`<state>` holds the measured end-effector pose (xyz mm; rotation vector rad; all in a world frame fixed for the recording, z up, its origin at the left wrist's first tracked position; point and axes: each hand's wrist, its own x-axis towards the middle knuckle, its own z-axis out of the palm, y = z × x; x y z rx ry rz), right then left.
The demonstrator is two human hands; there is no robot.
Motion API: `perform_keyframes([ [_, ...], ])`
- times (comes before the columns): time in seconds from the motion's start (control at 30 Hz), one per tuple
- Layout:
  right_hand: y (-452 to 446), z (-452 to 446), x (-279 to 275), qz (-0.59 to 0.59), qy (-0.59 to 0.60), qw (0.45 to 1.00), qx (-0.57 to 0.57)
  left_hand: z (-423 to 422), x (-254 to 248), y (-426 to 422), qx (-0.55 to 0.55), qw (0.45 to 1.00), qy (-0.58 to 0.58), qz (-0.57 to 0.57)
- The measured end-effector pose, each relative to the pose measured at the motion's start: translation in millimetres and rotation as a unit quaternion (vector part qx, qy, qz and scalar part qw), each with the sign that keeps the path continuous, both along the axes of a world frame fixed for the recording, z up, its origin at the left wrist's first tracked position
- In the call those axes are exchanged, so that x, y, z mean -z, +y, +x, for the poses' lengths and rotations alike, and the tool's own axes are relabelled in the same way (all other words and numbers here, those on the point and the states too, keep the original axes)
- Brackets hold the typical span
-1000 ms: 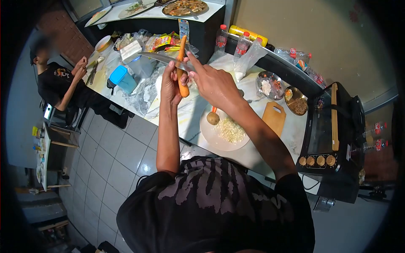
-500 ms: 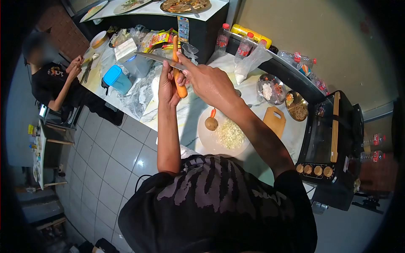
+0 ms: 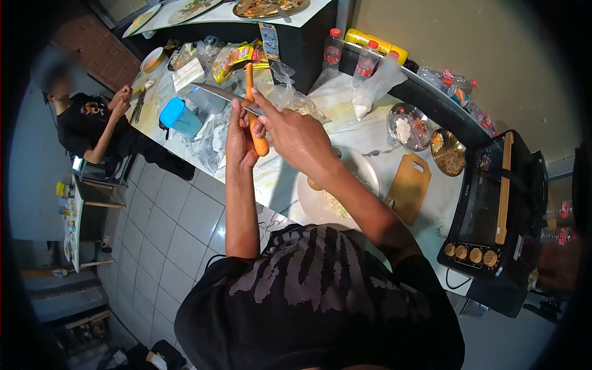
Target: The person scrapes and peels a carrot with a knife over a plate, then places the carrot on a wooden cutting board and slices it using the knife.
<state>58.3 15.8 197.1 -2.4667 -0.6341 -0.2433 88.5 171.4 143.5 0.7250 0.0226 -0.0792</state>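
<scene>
The counter [image 3: 336, 92] was the largest surface at the work position, and a plate [image 3: 304, 200] stood on it, partly covered by the right forearm. A cutting board [image 3: 407, 188] lay just beside the plate. The knife [image 3: 216, 92] was carried above the counter, its blade crossing the carrot and its tip pointing away to the left; the handle was hidden in the grip. The right hand [image 3: 302, 135] was closed about the knife, with the index finger extended forward past the blade. The left hand [image 3: 241, 143] had its fingers curled around the carrot, thumb raised close to the blade; the contact of each finger could not be told. The carrot [image 3: 260, 145] was held aloft between the two hands, near upright, thick end down. It was judged light and stiff, liable to snap rather than bend, and possibly slippery if wet. The sound place to hold it was judged to be the thick lower part, with fingertips clear of the edge. The smallest items noted were pale chopped pieces [image 3: 336, 205] on the plate.
</scene>
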Motion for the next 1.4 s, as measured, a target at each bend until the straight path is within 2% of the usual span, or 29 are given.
perform_keyframes([
  [0.13,2,-7,5,0.025,-0.009,0.999,-0.024,-14,4,7,-0.049,0.997,0.003,0.064],
  [0.4,10,-11,17,0.029,0.031,0.996,-0.083,-47,13,21,-0.115,0.989,0.008,0.087],
  [0.57,20,-13,24,0.031,-0.01,0.991,-0.131,-66,3,27,-0.154,0.98,0.016,0.123],
  [0.7,17,-17,28,0.032,-0.013,0.99,-0.138,-79,2,28,-0.174,0.975,0.003,0.14],
  [0.8,14,-18,35,0.042,0.009,0.988,-0.148,-86,3,29,-0.153,0.969,-0.013,0.192],
  [0.87,12,-14,45,0.101,-0.01,0.982,-0.162,-88,1,26,-0.134,0.972,-0.028,0.192],
  [1.0,3,-17,47,0.13,0.011,0.978,-0.161,-89,1,24,-0.109,0.972,-0.052,0.204],
  [1.07,-14,-22,40,0.239,0.137,0.943,-0.188,-90,0,21,-0.103,0.971,-0.054,0.207],
  [1.13,-37,-27,66,0.345,0.203,0.896,-0.195,-91,-1,18,-0.083,0.955,-0.002,0.284],
  [1.17,-54,-32,78,0.399,0.228,0.867,-0.192,-90,-1,13,-0.083,0.943,-0.023,0.32],
  [1.2,-80,-39,83,0.453,0.325,0.817,-0.149,-89,1,13,-0.08,0.944,-0.025,0.32],
  [1.23,-103,-47,98,0.477,0.351,0.803,-0.064,-86,7,11,-0.055,0.949,-0.011,0.309],
  [1.33,-173,-79,159,0.579,0.316,0.735,0.157,-74,17,-17,0.059,0.944,0.002,0.324],
  [1.4,-214,-118,174,0.604,0.278,0.714,0.218,-67,12,-59,0.172,0.914,-0.019,0.367],
])
